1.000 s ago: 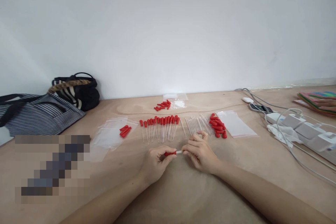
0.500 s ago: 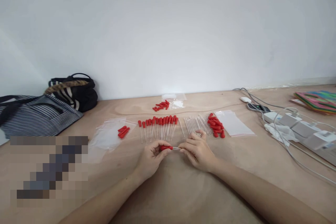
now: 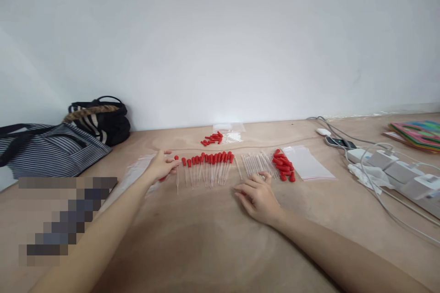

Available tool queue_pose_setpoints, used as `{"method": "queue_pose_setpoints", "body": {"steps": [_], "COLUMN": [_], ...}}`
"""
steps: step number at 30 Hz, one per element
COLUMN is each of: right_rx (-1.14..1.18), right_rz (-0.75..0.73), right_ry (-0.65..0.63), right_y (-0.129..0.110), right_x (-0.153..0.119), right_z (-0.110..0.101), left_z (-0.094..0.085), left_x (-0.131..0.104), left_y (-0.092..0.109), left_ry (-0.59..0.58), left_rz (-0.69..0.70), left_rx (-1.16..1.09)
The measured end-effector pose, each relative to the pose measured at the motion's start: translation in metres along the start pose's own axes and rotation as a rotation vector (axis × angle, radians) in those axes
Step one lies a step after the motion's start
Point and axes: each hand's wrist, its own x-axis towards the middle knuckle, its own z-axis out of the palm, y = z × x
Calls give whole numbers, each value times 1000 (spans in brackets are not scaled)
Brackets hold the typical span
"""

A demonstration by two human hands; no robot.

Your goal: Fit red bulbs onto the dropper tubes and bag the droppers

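Wooden tabletop (image 3: 206, 238), red bulbs (image 3: 283, 164) beside plastic bags (image 3: 309, 164).

1. I can read no text, label, brand, number or sign here.
2. A small green glow shows on the dark device (image 3: 340, 143) on the desk (image 3: 206, 238) — too small for me to make out.

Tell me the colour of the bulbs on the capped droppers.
The bulbs on the capped droppers are red, clearest in the head view.
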Motion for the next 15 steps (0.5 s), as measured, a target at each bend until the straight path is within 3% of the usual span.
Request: {"method": "queue_pose_setpoints", "body": {"steps": [5,8,15], "right_rx": [-144,-247,-377], "right_rz": [148,289,484], "right_ry": [59,62,-230], "right_y": [4,7,8], "right_x": [6,15,55], "right_z": [9,12,10], "left_z": [14,11,-25], "left_x": [14,16,9], "left_y": [-4,1,-5], "left_ry": [15,24,101], "left_rz": [18,67,219], "left_rx": [259,407,677]}}
